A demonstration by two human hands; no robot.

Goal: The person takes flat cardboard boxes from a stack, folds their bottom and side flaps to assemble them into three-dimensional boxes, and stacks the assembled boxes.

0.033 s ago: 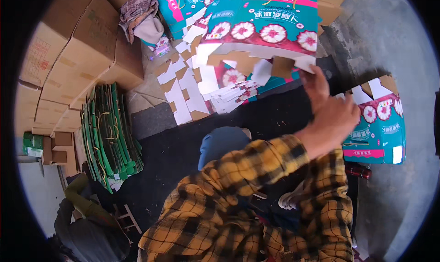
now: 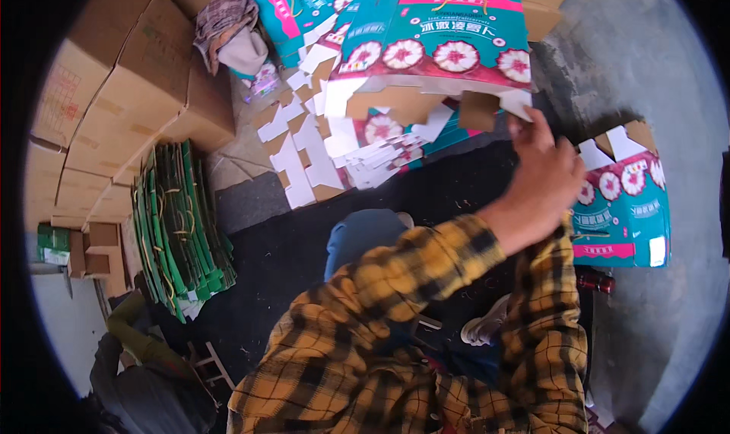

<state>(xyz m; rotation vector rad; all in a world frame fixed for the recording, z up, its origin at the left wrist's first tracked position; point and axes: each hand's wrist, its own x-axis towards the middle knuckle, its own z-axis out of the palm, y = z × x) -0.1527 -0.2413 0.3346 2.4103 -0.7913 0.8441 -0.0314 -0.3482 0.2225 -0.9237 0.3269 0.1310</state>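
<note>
Up ahead, a teal and pink gift carton with a yellow cord handle stands tilted, its white and brown end flaps facing me. My right hand pinches the flap at its near right corner. Across my right wrist lies my left hand, fingers bent over it; whatever they grip is hidden beneath the hand. Both forearms wear yellow-and-black plaid sleeves. Flat white-flapped cartons lie fanned out beneath and to the left of the tilted one. Close to my hands on the right is another teal carton, flaps raised.
Large brown boxes are stacked on the left. Beside them stands a row of green folded cartons. A bundle of cloth sits at the back. Another person sits low at left near a small wooden stool. A red cylinder lies at right.
My left hand has shifted slightly up and left over the right wrist. The near edge of the tilted carton has moved a little to the right, with my right hand still on its flap.
</note>
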